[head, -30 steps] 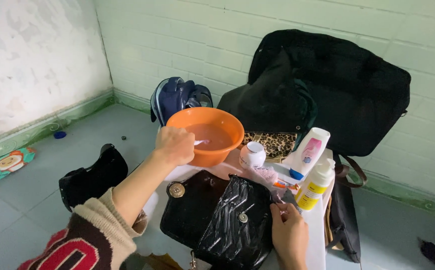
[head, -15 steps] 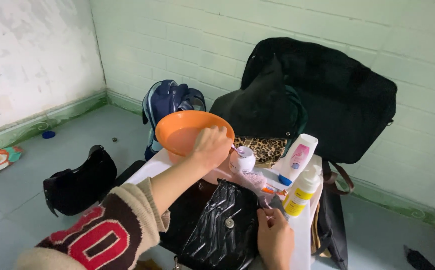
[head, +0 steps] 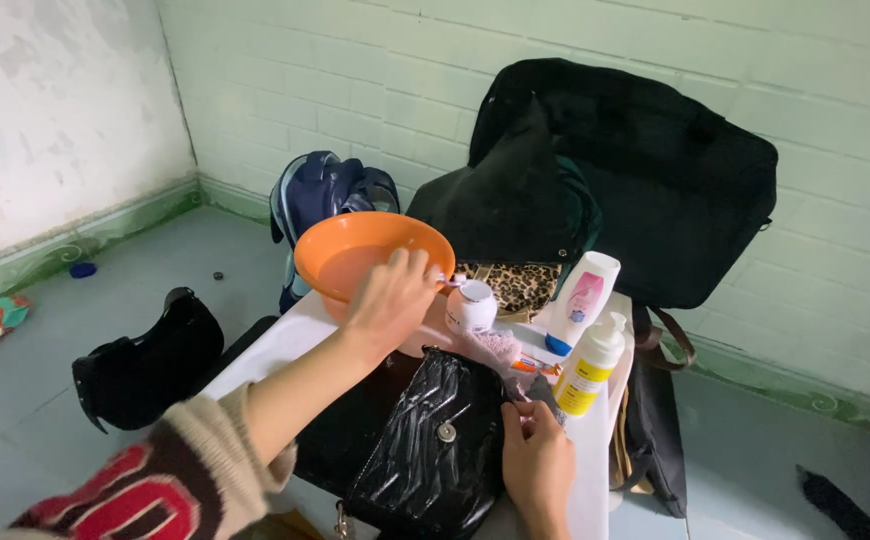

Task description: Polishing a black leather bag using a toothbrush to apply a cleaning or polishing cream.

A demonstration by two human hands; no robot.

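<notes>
Near the table's far edge, the left hand (head: 392,300) grips a toothbrush (head: 446,281) over the small white jar (head: 471,306), while the right hand (head: 535,465) presses the black handbag (head: 425,450), not yet brushed.

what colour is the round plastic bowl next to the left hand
The round plastic bowl is orange, seen clearly in the head view, beside the left hand.

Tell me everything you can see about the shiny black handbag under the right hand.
The black handbag looks like glossy quilted patent leather, with a flap shut by a round silver snap. It lies flat on the white table, at the near edge. The right hand presses on its right side. The left forearm passes above it. A metal clasp hangs at its lower edge.
</notes>
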